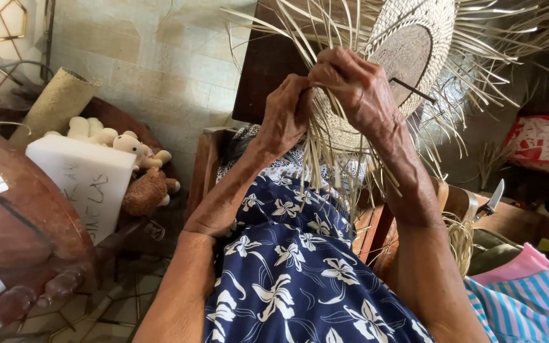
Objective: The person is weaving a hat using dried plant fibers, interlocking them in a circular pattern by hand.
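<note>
A half-woven straw hat with a round woven crown and many loose straw strips sticking out is held up in front of me, over my lap in a blue floral dress. My left hand pinches straw strips at the hat's lower left edge. My right hand grips the woven edge just beside it, fingers curled over the strips. A thin dark stick pokes out of the weave near my right wrist.
A dark wooden table stands at left with a white block, soft toys and a rolled mat. A knife lies on wood at right, near loose straw, striped cloth and a red-white cushion.
</note>
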